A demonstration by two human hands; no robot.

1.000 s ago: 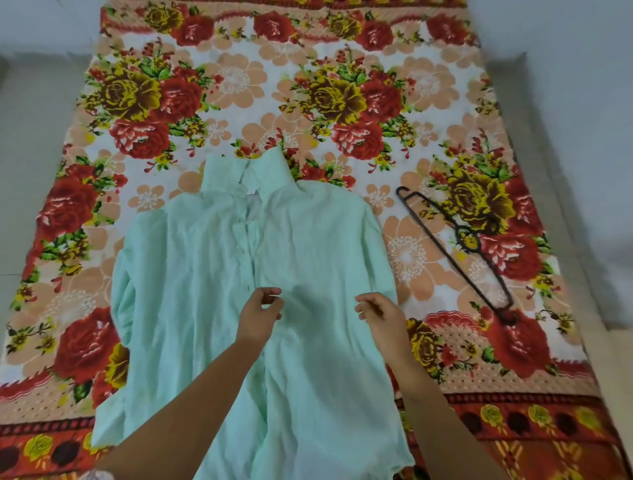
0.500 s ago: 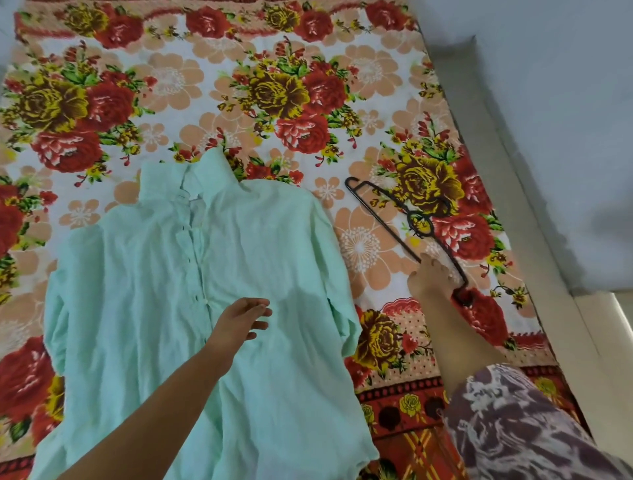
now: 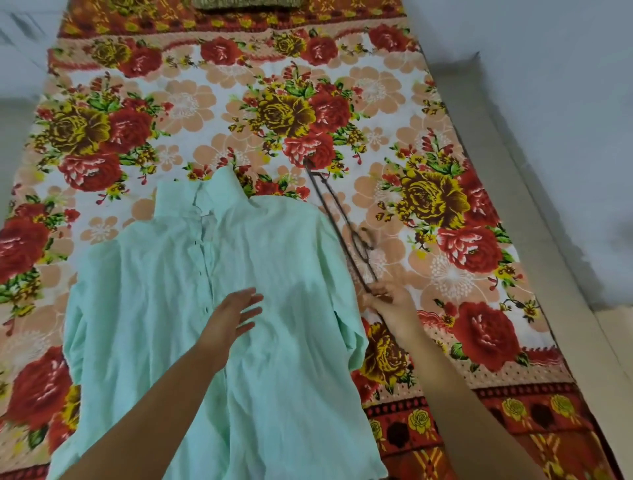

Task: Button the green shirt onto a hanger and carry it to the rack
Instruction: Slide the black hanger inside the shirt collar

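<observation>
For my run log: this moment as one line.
right hand: grips hanger end | left hand: open over green shirt | green shirt: flat on bedspread

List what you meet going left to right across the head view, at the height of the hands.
floral bedsheet → green shirt → left hand, open over the shirt → right hand, pinching the near end of the hanger → bedsheet again

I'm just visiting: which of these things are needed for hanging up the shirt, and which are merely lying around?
In the job: shirt; hanger; right hand, pinching the hanger's end; left hand, open over the shirt.
Lying about: floral sheet under everything; olive bundle at the far edge, too cropped to identify.
</observation>
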